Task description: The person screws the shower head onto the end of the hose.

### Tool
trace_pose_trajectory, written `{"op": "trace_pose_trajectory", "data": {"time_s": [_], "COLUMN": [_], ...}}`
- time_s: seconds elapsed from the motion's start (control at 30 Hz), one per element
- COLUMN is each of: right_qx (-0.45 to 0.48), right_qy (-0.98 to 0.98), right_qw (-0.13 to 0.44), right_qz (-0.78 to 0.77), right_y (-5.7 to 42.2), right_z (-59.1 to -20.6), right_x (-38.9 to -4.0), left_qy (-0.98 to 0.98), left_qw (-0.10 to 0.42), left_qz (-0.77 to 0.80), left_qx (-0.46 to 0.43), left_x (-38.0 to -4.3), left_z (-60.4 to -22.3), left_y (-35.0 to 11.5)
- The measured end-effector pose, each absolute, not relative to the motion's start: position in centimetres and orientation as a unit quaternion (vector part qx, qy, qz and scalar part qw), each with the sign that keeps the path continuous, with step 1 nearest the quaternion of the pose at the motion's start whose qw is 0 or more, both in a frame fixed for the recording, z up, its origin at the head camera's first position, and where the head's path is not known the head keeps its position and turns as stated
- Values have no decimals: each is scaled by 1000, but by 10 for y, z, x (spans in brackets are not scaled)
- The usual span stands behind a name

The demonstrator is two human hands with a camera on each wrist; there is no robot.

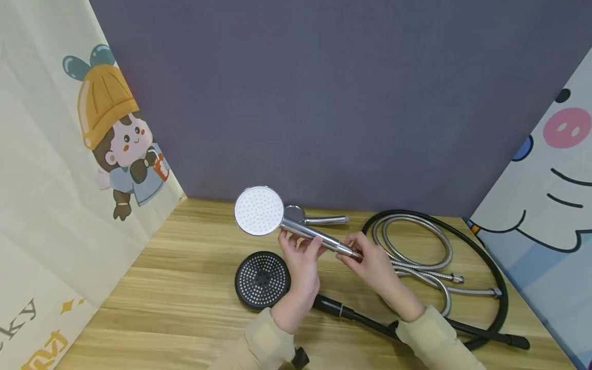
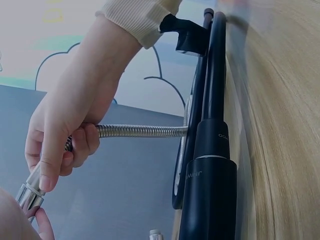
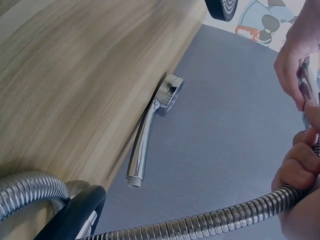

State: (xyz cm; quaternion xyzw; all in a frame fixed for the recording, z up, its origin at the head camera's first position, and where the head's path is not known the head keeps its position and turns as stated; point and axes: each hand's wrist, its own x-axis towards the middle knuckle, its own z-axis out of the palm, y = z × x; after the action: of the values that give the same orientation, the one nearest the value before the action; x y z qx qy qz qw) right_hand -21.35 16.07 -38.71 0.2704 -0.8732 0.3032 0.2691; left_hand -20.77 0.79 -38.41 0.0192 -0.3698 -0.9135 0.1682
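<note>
A chrome handheld shower head (image 1: pixel 259 210) with a white spray face is held up over the table, its face toward the head camera. My left hand (image 1: pixel 300 270) grips it by the handle, thumb on top and fingers underneath. At the lower end of that handle, my right hand (image 1: pixel 376 264) pinches the end of a ribbed metal shower hose (image 2: pixel 142 131). The hose end lines up with the handle in the head view; my fingers partly cover the joint. From the right hand the hose (image 3: pixel 225 215) runs back toward the coils on the table.
Below my left hand lies a black shower head (image 1: pixel 262 280) with its black handle (image 2: pixel 210 195). A smaller chrome shower head (image 3: pixel 142 145) rests near the grey back panel (image 1: pixel 296 103). Coiled metal hose (image 1: pixel 450 252) and a black hose (image 1: pixel 501 288) lie on the right.
</note>
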Motion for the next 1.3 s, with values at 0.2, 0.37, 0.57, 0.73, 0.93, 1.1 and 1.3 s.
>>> {"op": "trace_pose_trajectory", "data": {"time_s": [0.2,0.37,0.57,0.73,0.93,1.1,1.3], "right_qx": [270,275,301,309,311,310,311], "right_qy": [-871,-869,-861,-857,-857,-858,-861], "right_qw": [277,278,306,310,307,295,279], "right_qz": [304,302,273,273,273,282,290], "right_y": [161,162,163,163,164,165,165], "right_z": [-390,-391,-394,-394,-393,-393,-392], "right_x": [-215,-215,-216,-215,-214,-214,-215], "left_qy": [-368,-367,-367,-373,-389,-392,-394], "left_qw": [169,171,170,163,157,154,157], "left_qz": [-914,-914,-914,-913,-908,-907,-905], "left_qx": [19,18,11,14,8,-6,-21], "left_x": [-209,-209,-209,-209,-210,-209,-209], "left_z": [-384,-384,-383,-384,-386,-385,-385], "left_y": [8,9,9,8,7,5,4]}}
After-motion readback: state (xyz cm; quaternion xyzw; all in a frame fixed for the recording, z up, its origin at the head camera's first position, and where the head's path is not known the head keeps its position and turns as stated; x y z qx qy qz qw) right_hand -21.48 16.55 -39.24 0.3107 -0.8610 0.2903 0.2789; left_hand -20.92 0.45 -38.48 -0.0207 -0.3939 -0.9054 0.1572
